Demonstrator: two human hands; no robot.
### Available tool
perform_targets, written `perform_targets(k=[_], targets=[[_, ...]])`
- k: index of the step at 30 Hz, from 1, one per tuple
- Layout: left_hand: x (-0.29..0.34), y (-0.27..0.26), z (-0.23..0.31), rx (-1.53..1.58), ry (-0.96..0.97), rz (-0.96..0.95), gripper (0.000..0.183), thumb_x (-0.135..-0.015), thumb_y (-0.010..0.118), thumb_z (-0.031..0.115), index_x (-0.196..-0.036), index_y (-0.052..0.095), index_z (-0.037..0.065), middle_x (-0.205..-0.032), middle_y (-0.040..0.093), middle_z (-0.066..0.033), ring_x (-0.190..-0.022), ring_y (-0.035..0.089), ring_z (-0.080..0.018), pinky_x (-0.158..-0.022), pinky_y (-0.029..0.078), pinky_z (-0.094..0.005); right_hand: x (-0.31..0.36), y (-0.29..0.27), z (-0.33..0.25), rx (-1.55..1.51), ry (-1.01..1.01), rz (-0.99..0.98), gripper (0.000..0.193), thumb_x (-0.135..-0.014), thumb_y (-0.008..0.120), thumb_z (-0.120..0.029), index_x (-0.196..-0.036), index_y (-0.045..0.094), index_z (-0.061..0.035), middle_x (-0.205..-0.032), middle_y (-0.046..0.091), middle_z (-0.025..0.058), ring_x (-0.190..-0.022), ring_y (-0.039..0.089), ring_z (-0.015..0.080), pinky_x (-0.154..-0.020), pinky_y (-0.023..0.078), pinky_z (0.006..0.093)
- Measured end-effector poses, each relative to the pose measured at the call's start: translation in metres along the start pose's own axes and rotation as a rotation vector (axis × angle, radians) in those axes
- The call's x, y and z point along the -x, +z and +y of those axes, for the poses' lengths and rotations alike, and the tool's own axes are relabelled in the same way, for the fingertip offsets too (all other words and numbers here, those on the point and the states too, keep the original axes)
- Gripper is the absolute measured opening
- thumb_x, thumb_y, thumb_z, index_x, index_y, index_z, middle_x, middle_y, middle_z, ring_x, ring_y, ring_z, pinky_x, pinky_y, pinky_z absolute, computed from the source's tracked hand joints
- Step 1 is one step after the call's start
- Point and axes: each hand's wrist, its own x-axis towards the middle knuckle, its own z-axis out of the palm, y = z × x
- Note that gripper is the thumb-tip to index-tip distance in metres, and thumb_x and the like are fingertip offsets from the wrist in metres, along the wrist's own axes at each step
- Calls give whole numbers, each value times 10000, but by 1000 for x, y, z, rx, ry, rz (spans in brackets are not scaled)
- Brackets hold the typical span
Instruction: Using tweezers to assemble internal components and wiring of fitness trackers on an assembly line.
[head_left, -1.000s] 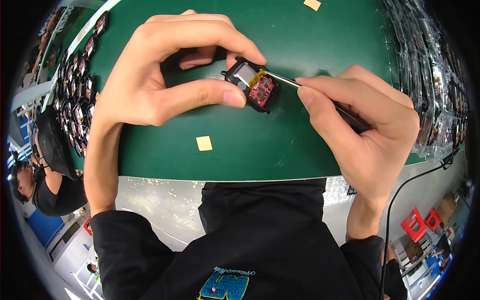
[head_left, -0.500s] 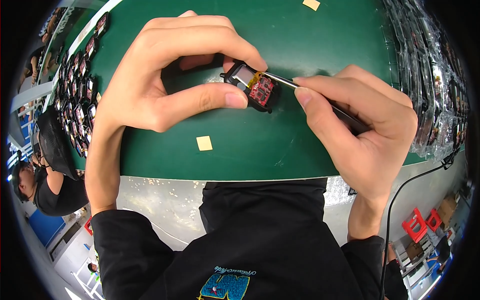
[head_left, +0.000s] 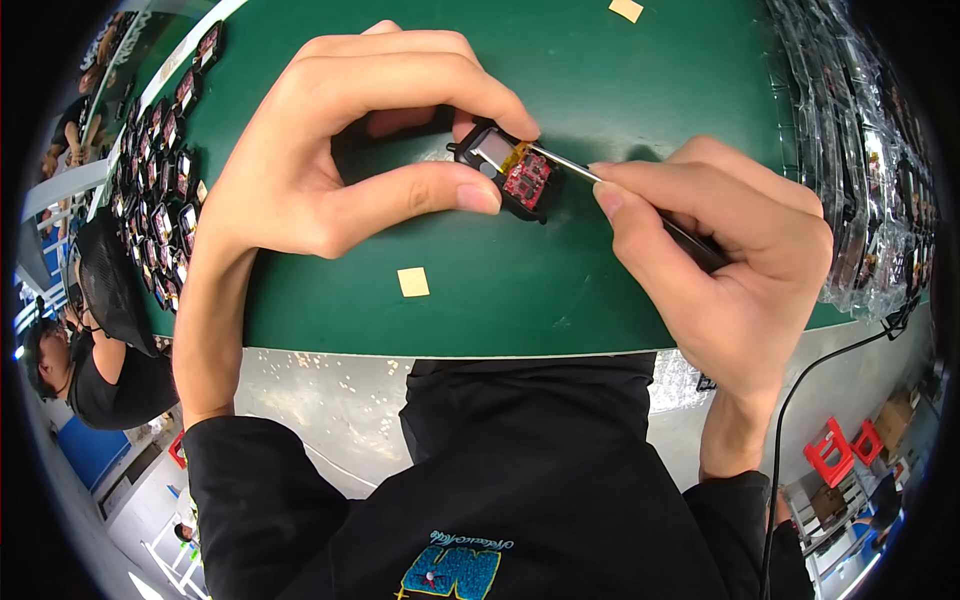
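Observation:
My left hand pinches a small black device housing between thumb and fingertips, just above the table. Inside the open housing lie a red circuit board, a silvery rectangular part and a strip of amber film. My right hand is closed in a pen grip around a pair of tweezers with a dark handle and a thin metal tip. That tip reaches the upper edge of the board, beside the amber film. Whether it grips anything is too small to tell.
The table is green, with a yellow paper square near its front and another at the far edge. Many similar open housings lie along the left. Stacked clear plastic trays stand at the right, near a black cable.
Both hands hold nearly the same pose. The housing and my left hand have shifted very slightly to the right in the picture; the tweezers' tip stays at the board's upper edge.

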Motion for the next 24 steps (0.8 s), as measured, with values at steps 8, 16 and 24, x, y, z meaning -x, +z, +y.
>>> perform_targets(k=[8,16,24], targets=[[1,1,-3,-14,29,6,541,-771,916,352,-1170,827,-2,-1003,773,-98,-771,548,-161,-725,371,-328,2,1,3,10,-53,13,180,-820,826,116,-974,858,30,-692,659,28,-577,546,66,-532,364,245],[0,-2,0,23,-3,1,575,-747,936,356,-1178,821,-7,-1011,776,-95,-747,517,-160,-729,368,-324,1,-4,-3,31,-23,25,196,-822,828,120,-994,862,32,-699,669,33,-584,566,71,-540,378,237],[5,0,-3,-20,50,-9,568,-727,946,299,-1183,818,-14,-998,771,-94,-784,542,-178,-744,388,-328,5,3,2,49,-96,2,197,-819,824,120,-990,861,30,-695,663,25,-583,560,66,-533,371,239]])
